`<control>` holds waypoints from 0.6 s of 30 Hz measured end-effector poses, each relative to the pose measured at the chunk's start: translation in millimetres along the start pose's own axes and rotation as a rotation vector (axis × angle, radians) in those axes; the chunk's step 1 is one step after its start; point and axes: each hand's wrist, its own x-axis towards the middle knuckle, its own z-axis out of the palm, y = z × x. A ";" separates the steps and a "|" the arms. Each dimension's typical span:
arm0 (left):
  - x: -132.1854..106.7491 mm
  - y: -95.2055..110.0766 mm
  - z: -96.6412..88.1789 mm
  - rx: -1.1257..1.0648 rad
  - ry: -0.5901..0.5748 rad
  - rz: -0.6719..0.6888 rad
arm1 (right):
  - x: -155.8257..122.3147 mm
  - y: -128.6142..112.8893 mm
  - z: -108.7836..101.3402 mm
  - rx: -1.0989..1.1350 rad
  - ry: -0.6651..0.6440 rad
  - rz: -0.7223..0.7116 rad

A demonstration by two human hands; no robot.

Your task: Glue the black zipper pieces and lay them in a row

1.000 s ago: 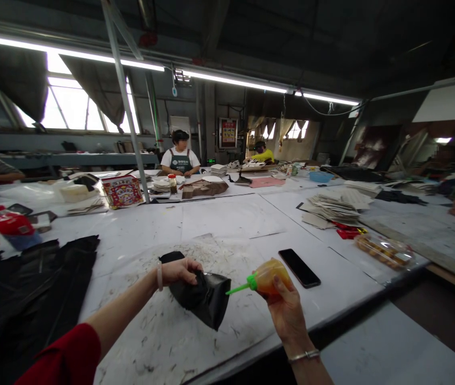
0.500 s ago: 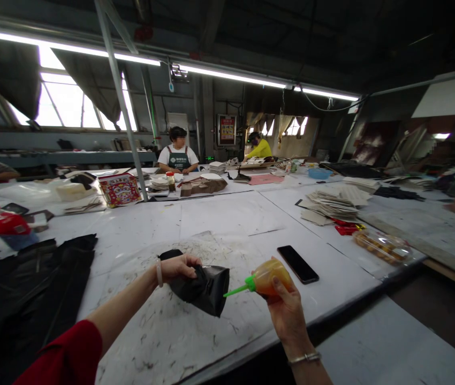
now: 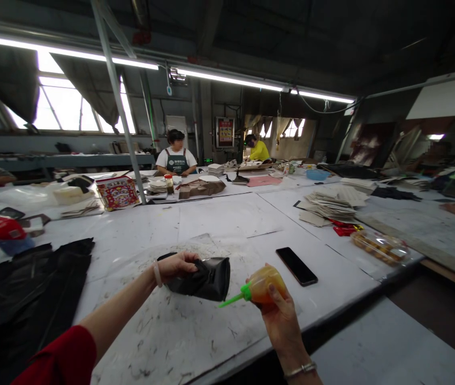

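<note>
My left hand (image 3: pixel 177 266) grips a folded piece of black leather-like material (image 3: pixel 207 279) and holds it just above the stained white table (image 3: pixel 179 331). My right hand (image 3: pixel 278 315) is closed round an orange squeeze bottle (image 3: pixel 265 283) with a green nozzle (image 3: pixel 231 298). The nozzle points left, its tip just below the black piece's lower edge. A bracelet shows on each wrist.
A black phone (image 3: pixel 296 266) lies right of the bottle. A large black sheet (image 3: pixel 22 299) covers the table's left. Stacked grey pieces (image 3: pixel 330 206), a clear food pack (image 3: pixel 380 247) and a red bottle (image 3: pixel 0 230) lie further off. Other people sit at the far tables.
The black piece has been lifted and turned flatter, its lower end rising. My right hand with the bottle has dropped slightly and shifted left, the nozzle now under the piece's edge.
</note>
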 end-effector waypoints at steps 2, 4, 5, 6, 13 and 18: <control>-6.5 21.0 6.2 0.030 0.044 0.009 | -3.6 0.1 4.0 0.059 -0.008 0.092; -15.7 47.8 12.9 0.095 0.089 0.007 | -5.9 -3.2 9.2 0.131 -0.001 0.156; -21.1 61.5 16.3 0.134 0.109 -0.002 | -6.0 -5.9 11.7 0.166 0.007 0.163; -26.7 74.2 19.7 0.170 0.130 -0.015 | -5.2 -9.2 13.9 0.195 0.016 0.155; -51.6 92.0 37.5 0.218 0.262 -0.106 | 18.2 -25.9 17.3 0.238 0.095 -0.033; -45.8 63.9 45.7 0.063 0.287 -0.099 | 30.5 -26.9 16.7 0.186 0.114 -0.209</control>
